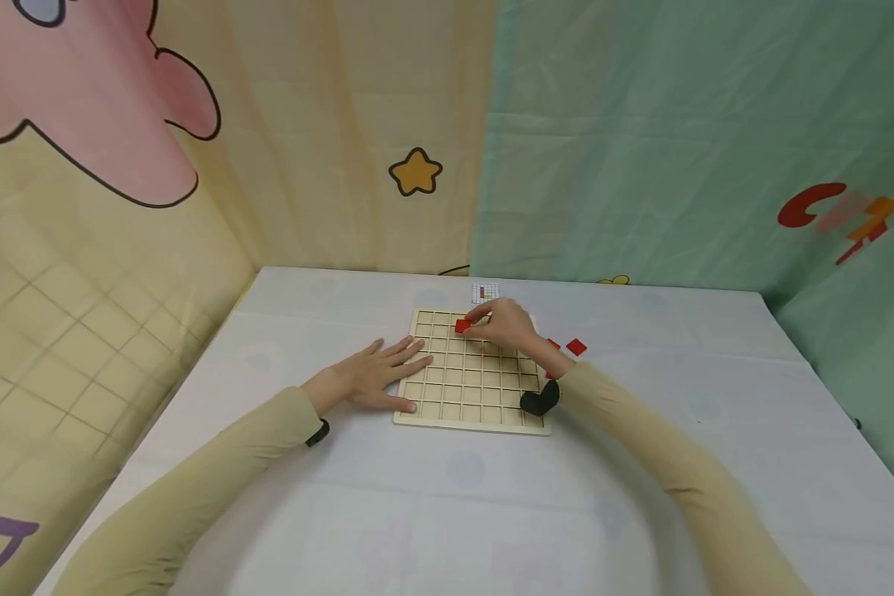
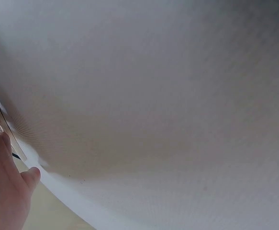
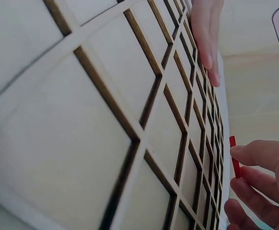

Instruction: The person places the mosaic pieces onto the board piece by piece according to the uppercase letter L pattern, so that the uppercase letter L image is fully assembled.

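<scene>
A pale wooden grid board with square recesses lies on the table. My left hand rests on its left edge, fingers spread and straight; in the left wrist view that hand shows only at the lower left. Over the far part of the board, my right hand pinches a red square tile between thumb and fingers. The right wrist view shows the tile edge-on, apart from the grid in that view. Part of the board is hidden under my right hand and wrist.
Right of the board lies a loose red tile, with more red tiles partly hidden by my right forearm. A small printed grid card lies beyond the board's far edge. Curtains with cartoon prints, including a star, enclose the white-covered table.
</scene>
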### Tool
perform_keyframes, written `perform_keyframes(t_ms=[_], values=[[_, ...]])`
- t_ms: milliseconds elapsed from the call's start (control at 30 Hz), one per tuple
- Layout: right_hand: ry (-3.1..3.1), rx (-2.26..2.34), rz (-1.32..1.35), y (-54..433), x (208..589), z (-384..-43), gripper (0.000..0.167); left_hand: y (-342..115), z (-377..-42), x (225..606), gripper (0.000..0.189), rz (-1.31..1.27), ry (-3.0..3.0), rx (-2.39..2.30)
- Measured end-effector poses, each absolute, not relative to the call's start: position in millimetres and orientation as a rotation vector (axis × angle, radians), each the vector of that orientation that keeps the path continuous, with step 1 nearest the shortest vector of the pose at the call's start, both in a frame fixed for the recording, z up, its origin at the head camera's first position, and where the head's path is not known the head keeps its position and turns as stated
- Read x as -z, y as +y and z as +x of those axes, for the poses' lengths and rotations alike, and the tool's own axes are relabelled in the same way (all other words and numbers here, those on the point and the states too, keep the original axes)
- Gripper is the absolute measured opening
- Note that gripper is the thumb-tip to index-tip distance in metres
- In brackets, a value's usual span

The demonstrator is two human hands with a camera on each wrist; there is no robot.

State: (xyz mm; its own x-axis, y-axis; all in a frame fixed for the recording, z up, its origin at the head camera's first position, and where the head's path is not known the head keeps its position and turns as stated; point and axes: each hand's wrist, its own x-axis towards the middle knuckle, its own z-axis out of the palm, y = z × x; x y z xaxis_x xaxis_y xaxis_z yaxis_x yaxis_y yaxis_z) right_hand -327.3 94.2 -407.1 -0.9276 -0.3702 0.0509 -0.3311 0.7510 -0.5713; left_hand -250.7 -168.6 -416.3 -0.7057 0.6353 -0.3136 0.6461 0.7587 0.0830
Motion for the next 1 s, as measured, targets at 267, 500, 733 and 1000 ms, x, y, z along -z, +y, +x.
perform_keyframes(t_ms=[267, 500, 733, 1000], values=[[2.870, 0.889, -0.605, 87.0, 413.4, -329.2, 0.033, -168.0, -249.5, 415.1, 0.087, 0.979, 2.630, 0.064], [2.861, 0.869, -0.608, 84.1, 419.9, -331.5, 0.031, -168.8, -249.7, 415.3, 0.087, 0.989, 2.634, 0.059], [2.839, 0.889, -0.597, 82.3, 422.4, -332.8, 0.030, -168.5, -250.3, 416.2, 0.087, 0.980, 2.634, 0.074], [2.848, 0.891, -0.582, 82.3, 422.3, -332.4, 0.031, -167.4, -249.3, 414.5, 0.087, 0.986, 2.631, 0.072]])
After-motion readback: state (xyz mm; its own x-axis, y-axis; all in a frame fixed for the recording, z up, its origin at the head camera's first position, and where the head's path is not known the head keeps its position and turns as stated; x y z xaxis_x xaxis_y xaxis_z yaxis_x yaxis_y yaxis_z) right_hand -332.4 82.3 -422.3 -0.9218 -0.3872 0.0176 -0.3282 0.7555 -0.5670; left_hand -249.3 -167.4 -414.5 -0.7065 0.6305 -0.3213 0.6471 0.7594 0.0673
